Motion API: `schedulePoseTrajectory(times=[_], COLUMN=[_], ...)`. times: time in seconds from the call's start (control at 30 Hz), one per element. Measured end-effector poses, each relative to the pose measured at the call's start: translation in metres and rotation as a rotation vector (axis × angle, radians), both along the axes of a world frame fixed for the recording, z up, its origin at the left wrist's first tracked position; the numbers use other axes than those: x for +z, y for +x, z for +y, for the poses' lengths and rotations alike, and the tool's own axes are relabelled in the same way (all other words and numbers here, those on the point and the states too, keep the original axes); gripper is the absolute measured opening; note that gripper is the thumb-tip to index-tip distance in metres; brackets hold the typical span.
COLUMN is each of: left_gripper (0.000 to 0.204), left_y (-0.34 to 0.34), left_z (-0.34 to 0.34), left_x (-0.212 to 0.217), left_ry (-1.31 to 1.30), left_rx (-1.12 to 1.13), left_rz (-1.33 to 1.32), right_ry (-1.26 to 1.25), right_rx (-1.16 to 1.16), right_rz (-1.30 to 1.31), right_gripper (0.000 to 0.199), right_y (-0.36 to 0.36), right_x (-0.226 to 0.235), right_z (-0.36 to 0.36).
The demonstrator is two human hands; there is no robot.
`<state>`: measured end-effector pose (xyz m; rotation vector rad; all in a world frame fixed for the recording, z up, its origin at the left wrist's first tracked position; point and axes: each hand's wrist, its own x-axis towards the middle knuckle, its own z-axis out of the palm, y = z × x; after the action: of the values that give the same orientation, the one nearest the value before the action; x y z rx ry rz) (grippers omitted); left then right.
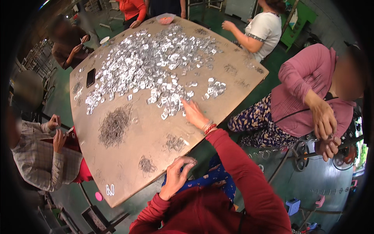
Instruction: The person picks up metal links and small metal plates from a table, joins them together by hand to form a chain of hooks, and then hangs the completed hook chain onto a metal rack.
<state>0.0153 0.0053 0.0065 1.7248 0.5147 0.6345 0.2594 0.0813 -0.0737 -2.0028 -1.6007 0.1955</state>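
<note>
My right hand (194,115) reaches over the table (156,128), a red beaded bracelet on its wrist. Its index finger is stretched out and touches the near edge of a heap of small, flat, shiny metal pieces (171,103); nothing shows in its grip. Off the table's near edge, my left hand (175,177) is closed, thumb and index finger pinched together. Whatever sits between those fingertips is too small to make out. Small tangles of thin wire pins (174,143) lie on the table between my hands, and a larger wire pile (115,126) is farther left.
A black phone (90,77) lies by the heap's left side. At the far edge stands a bowl of orange things (165,18). Several people work around the table; a person in pink (304,89) is close on my right. A pink round object (99,196) is at the near-left corner.
</note>
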Motion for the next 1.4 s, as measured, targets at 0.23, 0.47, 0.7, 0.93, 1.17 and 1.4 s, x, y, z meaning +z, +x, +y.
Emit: schedulePoseTrajectory(times=[0.23, 0.47, 0.7, 0.93, 1.17, 1.4], left_gripper=[0.006, 0.008, 0.006, 0.005, 0.008, 0.01], left_y=[0.0, 0.002, -0.012, 0.008, 0.003, 0.004], left_z=[0.002, 0.003, 0.006, 0.008, 0.011, 0.005], left_x=[-0.004, -0.004, 0.002, -0.004, -0.005, -0.015], left_ry=[-0.009, 0.125, 0.085, 0.139, 0.124, -0.069], left_rx=[0.009, -0.046, 0.037, -0.058, 0.001, 0.039], left_rz=[-0.036, -0.045, 0.0, -0.122, -0.096, -0.026], right_ry=[0.111, 0.076, 0.176, 0.179, -0.032, 0.067], right_rx=[0.217, 0.113, -0.047, 0.076, 0.159, 0.12], right_rz=[0.038, 0.112, 0.833, 1.195, 1.418, 1.298], right_gripper=[0.055, 0.034, 0.033, 0.037, 0.036, 0.029], right_y=[0.018, 0.036, 0.025, -0.023, -0.053, -0.062], right_x=[-0.004, 0.003, 0.02, 0.071, 0.079, 0.067], right_z=[-0.006, -0.007, 0.012, -0.081, -0.105, -0.12])
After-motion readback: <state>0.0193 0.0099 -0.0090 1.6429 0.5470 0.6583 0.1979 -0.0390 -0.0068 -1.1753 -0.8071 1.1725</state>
